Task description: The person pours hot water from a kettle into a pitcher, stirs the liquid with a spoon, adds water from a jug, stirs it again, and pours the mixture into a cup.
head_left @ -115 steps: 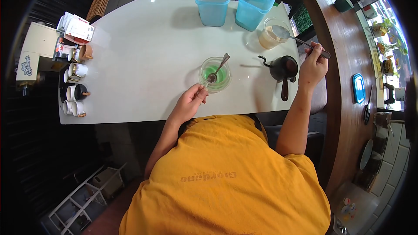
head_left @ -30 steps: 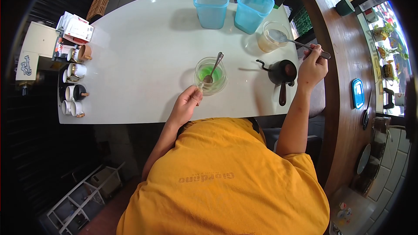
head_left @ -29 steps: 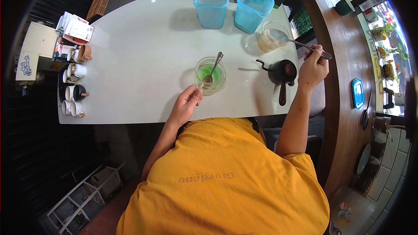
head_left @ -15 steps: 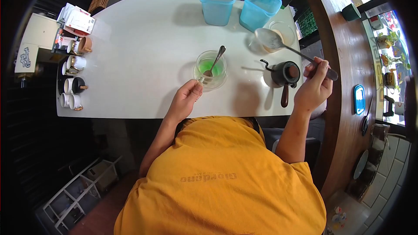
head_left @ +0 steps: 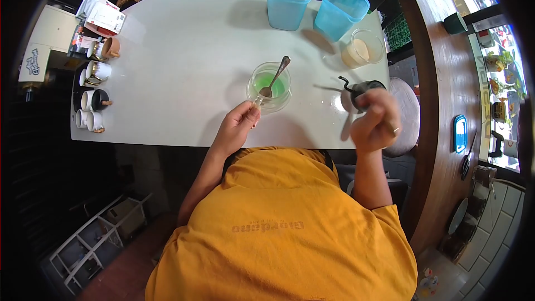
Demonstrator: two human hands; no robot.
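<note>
Kettle (head_left: 357, 97) is now partly hidden by the right hand (head_left: 375, 124).

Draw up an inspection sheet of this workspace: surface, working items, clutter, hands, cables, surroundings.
Surface: white table, glossy, with reflections and shadows.
Working items: glass cup with green liquid, a spoon leaning in it; black kettle, partly hidden; clear tub with pale contents.
Clutter: two blue containers at the far edge; mugs and papers at the left end.
Left hand: pinching the glass cup's handle.
Right hand: curled, blurred, in front of the kettle; what it grips is unclear.
Cables: nothing seen on the table.
Surroundings: wooden counter at right, with a blue-edged lid.
</note>
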